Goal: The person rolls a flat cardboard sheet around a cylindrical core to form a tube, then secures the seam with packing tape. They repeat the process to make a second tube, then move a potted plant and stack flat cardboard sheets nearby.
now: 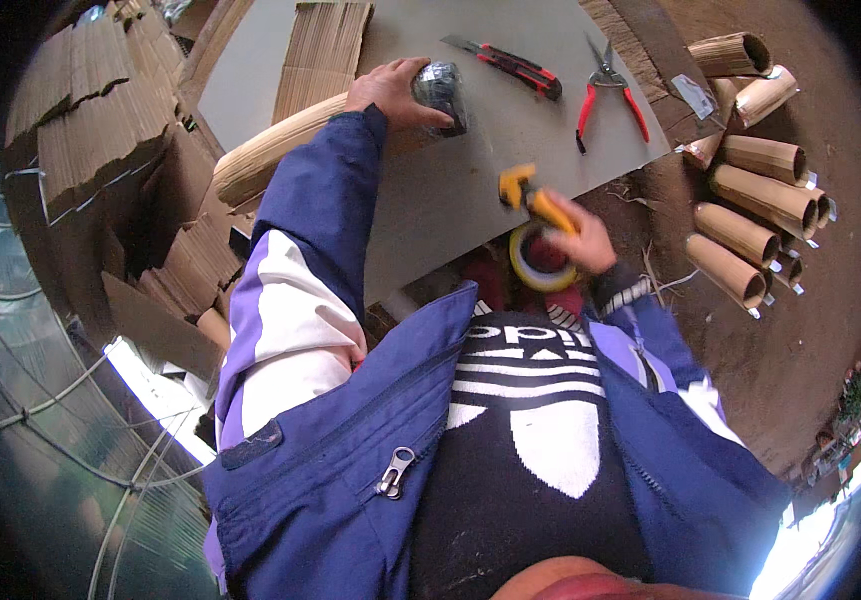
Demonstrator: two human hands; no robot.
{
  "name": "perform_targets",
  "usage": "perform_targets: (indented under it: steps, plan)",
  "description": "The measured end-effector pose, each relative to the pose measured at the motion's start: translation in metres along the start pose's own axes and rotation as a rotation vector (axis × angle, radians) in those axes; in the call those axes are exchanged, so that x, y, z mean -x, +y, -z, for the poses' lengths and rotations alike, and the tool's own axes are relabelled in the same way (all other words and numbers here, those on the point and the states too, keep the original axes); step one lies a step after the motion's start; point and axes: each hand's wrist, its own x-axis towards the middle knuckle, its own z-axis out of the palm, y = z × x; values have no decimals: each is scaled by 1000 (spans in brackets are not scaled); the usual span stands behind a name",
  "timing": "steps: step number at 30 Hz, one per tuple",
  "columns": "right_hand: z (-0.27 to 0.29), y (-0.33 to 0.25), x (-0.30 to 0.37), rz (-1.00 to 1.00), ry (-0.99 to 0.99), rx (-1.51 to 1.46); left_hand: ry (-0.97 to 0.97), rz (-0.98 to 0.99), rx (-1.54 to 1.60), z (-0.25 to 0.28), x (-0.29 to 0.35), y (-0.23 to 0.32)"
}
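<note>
A long cardboard tube [285,148] lies across the grey table under my left forearm. My left hand [390,95] is closed round its far end, thumb and fingers on either side of a dark piece wrapped in shiny clear plastic [438,92]. How that piece sits on the tube is partly hidden by the hand. In my right hand [582,240], near the table's front edge, is a yellow-handled tape dispenser [548,212] with a big tape roll [530,262]. Its head is slightly blurred. A faint clear strip appears between the wrapped end and the dispenser.
Beyond my hands, a red-and-black utility knife [515,70] and red-handled pruning shears [610,95] lie on the table [420,215]. A flat cardboard piece [322,55] is at the back. Stacked cardboard [100,130] stands left; several finished-looking tubes [735,232] lie on the ground right.
</note>
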Motion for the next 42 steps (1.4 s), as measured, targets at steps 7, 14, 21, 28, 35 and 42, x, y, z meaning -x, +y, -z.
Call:
perform_targets:
  steps: [7,14,21,28,35,42]
  plan:
    - [-50,-24,-4,-29,-327,108,-2,-10,73,-1,-1,-5]
    - [-155,-24,-155,8,-515,672,299,-40,35,-26,63,19]
    - [-29,-89,11,41,-478,492,258,-36,208,-63,168,9]
    - [-49,-220,-70,541,-371,697,83,190,170,-84,205,18]
    - [-79,-253,-99,333,-628,1638,141,221,187,-92,215,24]
    - [3,-198,-77,228,-389,1415,243,53,145,-92,194,31]
